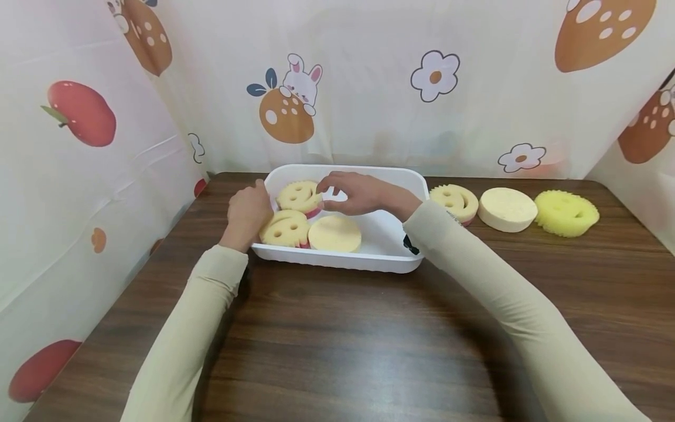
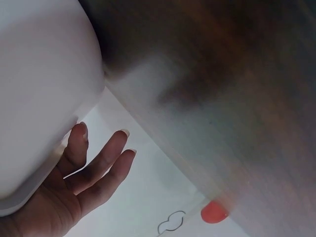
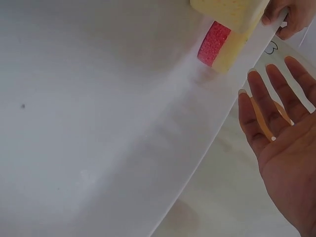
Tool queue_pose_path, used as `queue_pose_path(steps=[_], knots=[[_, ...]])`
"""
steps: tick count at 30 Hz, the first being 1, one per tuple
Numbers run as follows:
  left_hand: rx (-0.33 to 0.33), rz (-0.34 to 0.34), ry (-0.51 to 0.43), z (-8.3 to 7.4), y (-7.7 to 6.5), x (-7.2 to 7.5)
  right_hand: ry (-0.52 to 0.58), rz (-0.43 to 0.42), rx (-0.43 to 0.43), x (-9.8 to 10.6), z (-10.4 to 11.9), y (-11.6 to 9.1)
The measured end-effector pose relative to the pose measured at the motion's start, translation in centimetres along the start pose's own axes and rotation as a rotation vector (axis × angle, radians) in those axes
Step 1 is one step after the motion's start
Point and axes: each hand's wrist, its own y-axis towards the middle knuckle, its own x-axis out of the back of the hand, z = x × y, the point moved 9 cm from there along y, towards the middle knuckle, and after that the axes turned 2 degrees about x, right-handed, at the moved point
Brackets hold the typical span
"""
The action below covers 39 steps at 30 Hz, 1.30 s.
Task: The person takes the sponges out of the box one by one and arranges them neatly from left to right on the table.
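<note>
A white tray (image 1: 390, 264) holds two scalloped smiley-face sponges, the back one (image 1: 296, 194) and the front one (image 1: 283, 230), both cream with pink undersides. Beside them lies a plain round cream sponge (image 1: 335, 234). My left hand (image 1: 248, 211) grips the tray's left rim, its thumb side over the edge and other fingers outside. Above the tray, my right hand (image 1: 355, 192) hovers with loosely extended fingers close to the back smiley sponge. Nothing shows in its palm in the right wrist view, where a pink-and-yellow sponge (image 3: 217, 47) stands near the wall.
Right of the tray on the brown table (image 1: 337, 340) sit a smiley sponge (image 1: 454, 202), a plain round sponge (image 1: 507, 209) and a bright yellow smiley sponge (image 1: 566, 213) in a row. A patterned curtain (image 1: 369, 117) hangs behind and along the sides.
</note>
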Motion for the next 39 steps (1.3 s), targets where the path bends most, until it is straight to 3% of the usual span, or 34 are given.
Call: queue_pose_path(steps=[15, 24, 31, 39], knots=[[-0.014, -0.001, 0.01, -0.4, 0.0, -0.1, 0.056, 0.067, -0.031, -1.1, -0.5, -0.8], [-0.01, -0.004, 0.013, -0.2, -0.1, 0.2, 0.037, 0.169, 0.081, -3.0, 0.2, -0.7], [-0.014, 0.037, 0.017, -0.4, -0.4, -0.4, 0.051, 0.199, 0.073, -3.8, 0.0, -0.9], [-0.013, 0.015, 0.019, -0.1, 0.3, -0.5, 0.086, 0.192, 0.076, -3.5, 0.2, -0.8]])
